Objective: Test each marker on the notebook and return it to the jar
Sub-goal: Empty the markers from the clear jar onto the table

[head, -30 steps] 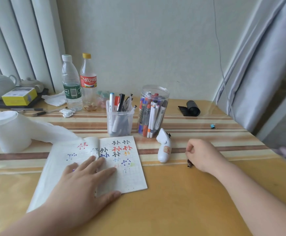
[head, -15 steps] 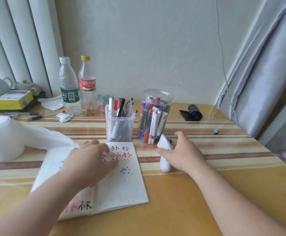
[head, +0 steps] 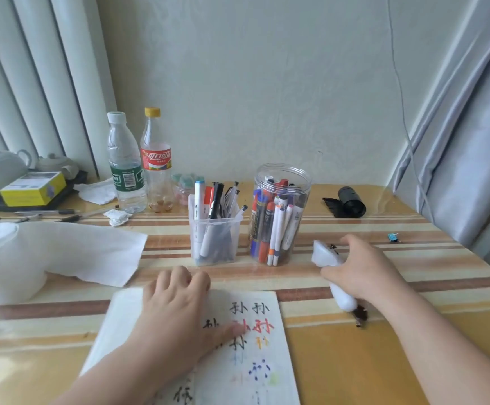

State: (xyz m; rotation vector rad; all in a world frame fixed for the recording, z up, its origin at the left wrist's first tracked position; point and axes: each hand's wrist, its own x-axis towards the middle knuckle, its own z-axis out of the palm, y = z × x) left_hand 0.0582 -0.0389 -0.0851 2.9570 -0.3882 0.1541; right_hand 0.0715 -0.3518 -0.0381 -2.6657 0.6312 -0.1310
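Note:
An open notebook (head: 255, 372) with coloured test marks lies at the table's near edge. My left hand (head: 176, 314) rests flat on its left page, fingers spread. Behind it stands a round clear jar (head: 278, 214) filled with several markers, and a square clear cup (head: 214, 232) with more pens to its left. My right hand (head: 360, 267) grips a white handheld object (head: 325, 255) to the right of the jar, tilting it. A small dark thing (head: 360, 315) lies on the table just below that hand.
A toilet paper roll (head: 10, 258) with a loose sheet lies at the left. Two plastic bottles (head: 138, 162) stand behind the cup. A yellow box (head: 33, 188) and teapots sit far left. A black roll (head: 350, 201) and a small blue clip (head: 393, 237) lie at right.
My left hand has slid up the notebook's left page toward its top edge. My right hand went from the table to the white object, closed on it and tilted it.

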